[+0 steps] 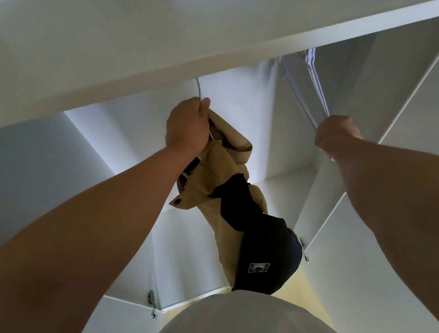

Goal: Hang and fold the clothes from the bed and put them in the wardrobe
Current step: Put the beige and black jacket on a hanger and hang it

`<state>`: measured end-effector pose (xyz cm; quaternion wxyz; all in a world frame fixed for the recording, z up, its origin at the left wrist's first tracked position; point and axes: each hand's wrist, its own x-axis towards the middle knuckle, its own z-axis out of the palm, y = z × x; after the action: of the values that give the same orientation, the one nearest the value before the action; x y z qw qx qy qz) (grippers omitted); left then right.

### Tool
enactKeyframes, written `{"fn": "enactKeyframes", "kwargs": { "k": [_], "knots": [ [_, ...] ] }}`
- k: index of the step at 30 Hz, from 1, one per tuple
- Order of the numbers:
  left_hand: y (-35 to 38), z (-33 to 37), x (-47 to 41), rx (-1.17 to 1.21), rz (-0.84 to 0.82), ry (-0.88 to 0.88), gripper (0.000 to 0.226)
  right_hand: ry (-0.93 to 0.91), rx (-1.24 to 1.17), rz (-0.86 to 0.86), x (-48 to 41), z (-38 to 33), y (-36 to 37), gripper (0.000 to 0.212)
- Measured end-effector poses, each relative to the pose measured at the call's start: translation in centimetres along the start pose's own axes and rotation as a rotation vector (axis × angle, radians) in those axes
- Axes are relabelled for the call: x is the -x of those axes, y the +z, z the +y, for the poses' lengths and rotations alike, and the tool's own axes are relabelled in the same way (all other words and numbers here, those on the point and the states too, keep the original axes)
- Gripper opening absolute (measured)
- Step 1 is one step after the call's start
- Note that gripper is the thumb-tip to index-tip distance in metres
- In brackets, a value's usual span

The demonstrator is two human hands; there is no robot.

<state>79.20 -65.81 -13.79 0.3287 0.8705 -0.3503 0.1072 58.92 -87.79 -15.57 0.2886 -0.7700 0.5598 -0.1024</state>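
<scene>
White wardrobe (237, 92) interior: left hand (187, 125) curls fingers round hanger hook (198, 90), tan-and-navy jacket (236, 197) dangling mid-wardrobe, its white patch (259, 268) unreadable; right hand (335, 136) grips white hangers (312, 92) at wardrobe's upper right.

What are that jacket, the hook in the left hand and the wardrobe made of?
The jacket: woven cloth, tan and navy, matte, perhaps a light synthetic; it folds softly and has a dark round button. The hanger hook in the left hand: thin, pale and smoothly bent, probably wire or plastic. The wardrobe: flat white panels, smooth and matte, likely laminated board.
</scene>
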Motion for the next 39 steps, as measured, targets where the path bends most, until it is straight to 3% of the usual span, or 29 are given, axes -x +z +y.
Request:
{"fn": "enactKeyframes", "kwargs": {
  "k": [5,10,13,17,20,24,27,30,33,39],
  "knots": [
    [-0.2,-0.4,0.3,-0.015,0.011,0.013,0.041,0.023,0.108,0.041,0.2,0.1,-0.2,0.037],
    [-0.8,-1.0,0.4,-0.045,0.007,0.002,0.042,-0.118,0.591,0.152,1.1,-0.5,-0.3,0.036],
    [-0.9,-1.3,0.4,-0.071,-0.003,-0.015,0.044,-0.188,0.719,0.122,2.7,-2.7,0.2,0.037],
    [-1.0,-1.6,0.3,-0.151,-0.018,0.023,0.048,-0.42,0.53,0.012,6.5,-7.4,3.2,0.024],
    [-1.3,-2.1,0.0,-0.201,-0.062,0.05,0.048,-0.544,0.227,-0.141,9.3,-9.4,6.0,0.055],
    [-2.1,-3.2,-0.5,-0.206,-0.09,0.045,0.048,-0.679,0.117,-0.203,13.4,-9.7,8.9,0.05],
    [-2.8,-3.6,-1.0,-0.198,-0.083,0.026,0.047,-0.702,0.161,-0.112,15.5,-9.1,10.8,0.035],
    [-3.4,-3.5,-1.5,-0.206,-0.064,0.035,0.044,-0.662,0.211,-0.072,16.1,-8.8,11.8,0.007],
    [-3.8,-3.4,-2.0,-0.192,-0.059,0.05,0.046,-0.59,0.111,-0.066,16.1,-9.3,11.7,0.019],
    [-5.4,-4.0,-4.2,-0.086,-0.009,0.045,0.044,-0.604,0.061,0.054,15.1,-11.6,11.1,0.023]
  ]
}}
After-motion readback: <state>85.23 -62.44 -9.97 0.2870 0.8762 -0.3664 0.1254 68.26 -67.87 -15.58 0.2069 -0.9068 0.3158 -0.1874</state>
